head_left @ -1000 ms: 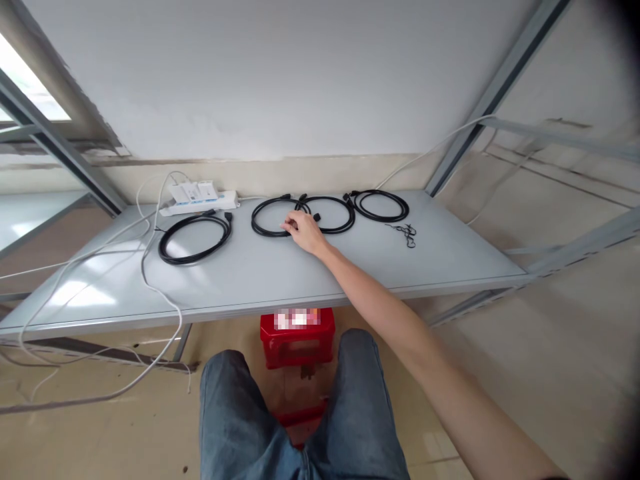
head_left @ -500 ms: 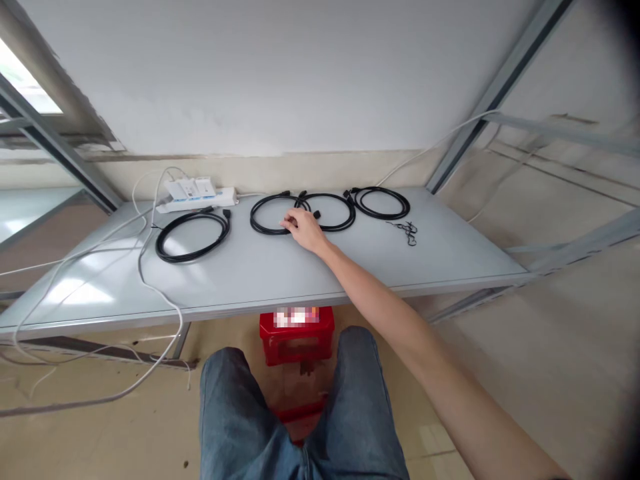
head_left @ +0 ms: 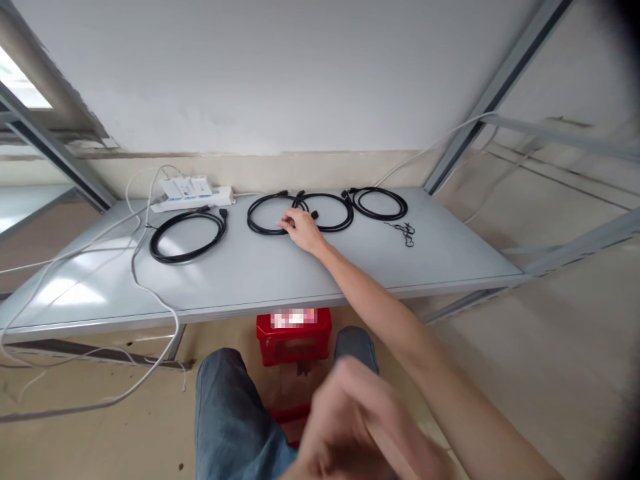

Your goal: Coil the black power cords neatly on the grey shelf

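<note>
My right hand point(head_left: 301, 231) reaches across the grey metal shelf point(head_left: 260, 277), fingers curled on the near right edge of a coiled black cable point(head_left: 260, 215). That coil touches a second coiled black cable point(head_left: 334, 212) to its right. My left hand point(head_left: 357, 427) is blurred at the bottom of the view, fingers apart, holding nothing, above my jeans point(head_left: 230, 427).
Two more black coils lie on the shelf, one at the left point(head_left: 187, 235) and one at the right point(head_left: 380, 203). A white power strip point(head_left: 193, 193) sits at the back left, loose white cords point(head_left: 150, 293) trail off it. Small black ties point(head_left: 405, 233) lie right. A red crate point(head_left: 294, 337) stands below.
My left hand has come up into view at the bottom. My right hand stays on the same coil. The view has shifted slightly right.
</note>
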`<state>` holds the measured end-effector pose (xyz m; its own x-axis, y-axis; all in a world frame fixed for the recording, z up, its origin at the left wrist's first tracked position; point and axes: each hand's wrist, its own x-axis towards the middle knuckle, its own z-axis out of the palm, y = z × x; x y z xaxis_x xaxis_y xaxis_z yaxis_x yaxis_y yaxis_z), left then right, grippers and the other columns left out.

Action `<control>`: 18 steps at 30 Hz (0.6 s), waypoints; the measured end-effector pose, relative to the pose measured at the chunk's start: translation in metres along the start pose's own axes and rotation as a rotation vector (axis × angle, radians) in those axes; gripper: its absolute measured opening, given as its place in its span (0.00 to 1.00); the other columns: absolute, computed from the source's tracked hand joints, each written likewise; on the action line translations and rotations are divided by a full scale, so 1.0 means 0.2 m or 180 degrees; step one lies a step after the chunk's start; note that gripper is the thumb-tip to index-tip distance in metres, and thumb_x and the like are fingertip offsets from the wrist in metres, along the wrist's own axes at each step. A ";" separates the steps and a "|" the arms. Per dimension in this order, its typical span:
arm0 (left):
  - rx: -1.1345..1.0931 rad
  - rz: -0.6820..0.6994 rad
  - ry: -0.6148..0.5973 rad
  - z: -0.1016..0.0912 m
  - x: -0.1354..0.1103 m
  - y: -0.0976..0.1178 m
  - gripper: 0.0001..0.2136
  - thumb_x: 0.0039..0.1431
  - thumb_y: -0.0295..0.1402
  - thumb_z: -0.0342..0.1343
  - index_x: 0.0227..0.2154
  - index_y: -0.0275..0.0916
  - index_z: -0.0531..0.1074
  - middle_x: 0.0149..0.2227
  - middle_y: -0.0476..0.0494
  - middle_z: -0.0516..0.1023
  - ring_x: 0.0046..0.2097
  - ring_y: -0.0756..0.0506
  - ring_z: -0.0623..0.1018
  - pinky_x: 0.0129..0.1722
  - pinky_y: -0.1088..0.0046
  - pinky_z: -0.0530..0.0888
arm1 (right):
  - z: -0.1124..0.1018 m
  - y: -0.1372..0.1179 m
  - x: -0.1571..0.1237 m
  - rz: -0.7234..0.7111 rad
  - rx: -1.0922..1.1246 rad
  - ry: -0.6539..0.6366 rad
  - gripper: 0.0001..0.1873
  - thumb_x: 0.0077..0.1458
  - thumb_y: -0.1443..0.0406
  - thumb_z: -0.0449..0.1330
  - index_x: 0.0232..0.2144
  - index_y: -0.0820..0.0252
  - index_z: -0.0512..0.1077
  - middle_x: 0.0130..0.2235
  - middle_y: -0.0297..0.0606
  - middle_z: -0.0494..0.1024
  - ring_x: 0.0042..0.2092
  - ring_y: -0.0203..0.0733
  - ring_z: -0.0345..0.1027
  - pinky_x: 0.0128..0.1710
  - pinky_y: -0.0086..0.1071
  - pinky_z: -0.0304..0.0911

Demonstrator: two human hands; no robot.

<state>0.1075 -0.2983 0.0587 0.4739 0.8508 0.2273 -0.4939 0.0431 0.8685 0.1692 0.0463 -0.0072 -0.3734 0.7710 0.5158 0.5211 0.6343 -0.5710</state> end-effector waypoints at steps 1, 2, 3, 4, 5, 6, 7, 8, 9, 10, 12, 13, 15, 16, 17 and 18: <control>-0.0112 0.0155 0.0069 -0.04 0.06 0.03 0.13 0.62 0.52 0.54 0.38 0.50 0.65 0.19 0.54 0.57 0.20 0.48 0.61 0.23 0.67 0.61 | 0.00 0.00 0.00 -0.0014 0.0001 0.0000 0.13 0.72 0.61 0.60 0.32 0.58 0.71 0.36 0.40 0.77 0.39 0.43 0.68 0.44 0.35 0.62; -0.0233 0.0445 0.0237 -0.10 0.13 0.07 0.10 0.64 0.47 0.54 0.36 0.47 0.65 0.19 0.55 0.56 0.20 0.49 0.58 0.23 0.68 0.60 | 0.00 0.00 0.00 -0.0028 0.0005 0.0001 0.13 0.72 0.61 0.60 0.32 0.58 0.71 0.37 0.40 0.77 0.39 0.44 0.68 0.45 0.36 0.62; -0.0100 0.0676 0.0441 -0.17 0.20 0.11 0.07 0.64 0.41 0.55 0.33 0.45 0.65 0.18 0.55 0.56 0.21 0.49 0.58 0.24 0.68 0.60 | 0.01 0.01 0.00 -0.0043 0.0008 0.0007 0.13 0.71 0.61 0.60 0.33 0.58 0.72 0.37 0.40 0.77 0.40 0.44 0.68 0.45 0.36 0.62; 0.0234 0.0976 0.0718 -0.26 0.28 0.16 0.06 0.63 0.36 0.55 0.31 0.44 0.66 0.19 0.55 0.56 0.22 0.50 0.58 0.25 0.69 0.60 | 0.01 0.01 0.01 -0.0063 0.0011 0.0020 0.13 0.71 0.61 0.60 0.33 0.58 0.72 0.37 0.40 0.77 0.40 0.45 0.68 0.46 0.37 0.63; 0.0706 0.1346 0.0965 -0.37 0.37 0.22 0.07 0.60 0.32 0.56 0.27 0.43 0.66 0.19 0.54 0.57 0.23 0.50 0.58 0.26 0.70 0.59 | 0.01 0.02 0.01 -0.0089 0.0016 0.0040 0.13 0.71 0.61 0.60 0.33 0.58 0.72 0.37 0.40 0.77 0.40 0.45 0.68 0.46 0.38 0.63; 0.1265 0.1732 0.1205 -0.48 0.46 0.26 0.09 0.58 0.30 0.56 0.24 0.42 0.65 0.20 0.53 0.58 0.24 0.50 0.59 0.27 0.70 0.60 | 0.02 0.02 0.01 -0.0114 0.0023 0.0067 0.12 0.71 0.61 0.59 0.33 0.58 0.72 0.36 0.41 0.77 0.41 0.46 0.68 0.47 0.39 0.63; 0.1891 0.1959 0.1419 -0.60 0.55 0.31 0.09 0.58 0.28 0.56 0.23 0.41 0.65 0.21 0.52 0.61 0.25 0.50 0.61 0.29 0.70 0.61 | 0.02 0.02 0.01 -0.0130 0.0036 0.0096 0.12 0.71 0.61 0.59 0.33 0.58 0.72 0.36 0.40 0.77 0.41 0.46 0.68 0.47 0.39 0.64; 0.2477 0.2075 0.1609 -0.73 0.64 0.35 0.10 0.58 0.28 0.55 0.22 0.41 0.66 0.21 0.51 0.63 0.26 0.50 0.63 0.30 0.70 0.63 | 0.02 0.02 0.01 -0.0136 0.0054 0.0121 0.12 0.71 0.60 0.59 0.33 0.58 0.72 0.36 0.40 0.77 0.42 0.47 0.68 0.48 0.40 0.64; 0.2967 0.2111 0.1755 -0.85 0.73 0.37 0.10 0.59 0.27 0.54 0.22 0.41 0.66 0.22 0.50 0.65 0.28 0.49 0.65 0.32 0.69 0.65 | 0.02 0.03 0.01 -0.0133 0.0076 0.0135 0.13 0.71 0.60 0.60 0.32 0.57 0.72 0.36 0.40 0.76 0.42 0.47 0.68 0.48 0.40 0.64; 0.3397 0.2032 0.1806 -0.96 0.82 0.39 0.09 0.59 0.26 0.53 0.24 0.41 0.67 0.24 0.49 0.67 0.30 0.48 0.67 0.35 0.69 0.67 | 0.02 0.03 0.02 -0.0127 0.0098 0.0142 0.13 0.71 0.59 0.60 0.32 0.57 0.72 0.36 0.40 0.76 0.41 0.46 0.67 0.47 0.40 0.64; 0.4145 0.1773 0.1741 -1.16 0.98 0.39 0.06 0.59 0.25 0.53 0.29 0.41 0.71 0.29 0.47 0.73 0.36 0.45 0.73 0.42 0.67 0.71 | 0.02 0.02 0.02 -0.0127 0.0127 0.0174 0.15 0.71 0.58 0.60 0.30 0.56 0.70 0.34 0.39 0.75 0.40 0.46 0.67 0.47 0.39 0.65; 0.4396 0.1671 0.1657 -1.25 1.04 0.38 0.05 0.58 0.25 0.54 0.32 0.41 0.72 0.33 0.45 0.76 0.39 0.44 0.74 0.45 0.65 0.72 | 0.01 0.02 0.02 -0.0143 0.0133 0.0225 0.16 0.71 0.58 0.60 0.30 0.56 0.69 0.34 0.38 0.74 0.39 0.45 0.66 0.46 0.39 0.64; 0.4627 0.1414 0.1451 -1.39 1.11 0.33 0.06 0.58 0.25 0.53 0.35 0.41 0.73 0.36 0.42 0.77 0.41 0.42 0.76 0.47 0.64 0.73 | 0.00 0.01 0.02 -0.0183 0.0139 0.0424 0.17 0.71 0.59 0.60 0.28 0.55 0.67 0.33 0.37 0.73 0.39 0.44 0.65 0.46 0.38 0.64; 0.4652 0.1222 0.1266 -1.44 1.13 0.30 0.07 0.58 0.26 0.52 0.36 0.41 0.73 0.35 0.43 0.78 0.40 0.42 0.76 0.46 0.64 0.74 | 0.00 0.01 0.02 -0.0195 0.0139 0.0549 0.18 0.71 0.60 0.60 0.27 0.55 0.66 0.33 0.37 0.72 0.39 0.44 0.65 0.45 0.38 0.63; 0.4657 0.1013 0.1025 -1.47 1.13 0.27 0.08 0.59 0.27 0.51 0.38 0.41 0.73 0.34 0.44 0.78 0.38 0.43 0.76 0.45 0.64 0.74 | 0.00 0.01 0.02 -0.0201 0.0137 0.0662 0.18 0.71 0.61 0.60 0.27 0.55 0.64 0.33 0.37 0.72 0.38 0.44 0.65 0.45 0.38 0.63; 0.4643 0.0864 0.0845 -1.50 1.12 0.24 0.09 0.59 0.28 0.50 0.38 0.40 0.74 0.34 0.44 0.78 0.37 0.43 0.76 0.45 0.64 0.74 | 0.00 0.01 0.03 -0.0209 0.0136 0.0741 0.18 0.71 0.62 0.60 0.27 0.55 0.63 0.33 0.37 0.72 0.38 0.44 0.64 0.45 0.38 0.62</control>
<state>-0.0280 0.0511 0.0190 0.2690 0.8214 0.5029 0.6705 -0.5346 0.5145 0.1686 0.0510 -0.0045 -0.2158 0.6976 0.6832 0.4667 0.6883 -0.5554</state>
